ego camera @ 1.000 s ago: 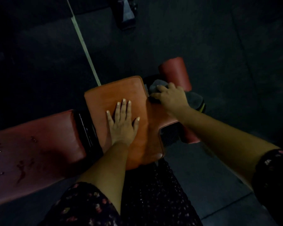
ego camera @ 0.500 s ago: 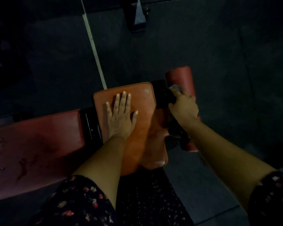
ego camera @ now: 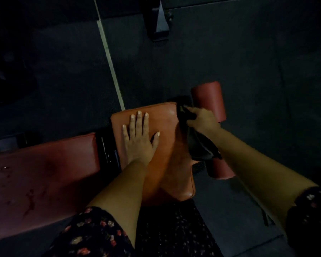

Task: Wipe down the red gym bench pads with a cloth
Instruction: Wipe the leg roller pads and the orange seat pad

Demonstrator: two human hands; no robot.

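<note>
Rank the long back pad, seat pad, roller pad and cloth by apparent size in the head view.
1. Long back pad, though cropped at the frame edge.
2. Seat pad.
3. Roller pad and cloth: too alike, both partly hidden.

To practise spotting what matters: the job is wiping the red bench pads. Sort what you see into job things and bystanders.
Job:
cloth
seat pad
back pad
roller pad
right hand, gripping the cloth
left hand, flat on the seat pad

Bystanders:
floor stripe
black frame foot
</note>
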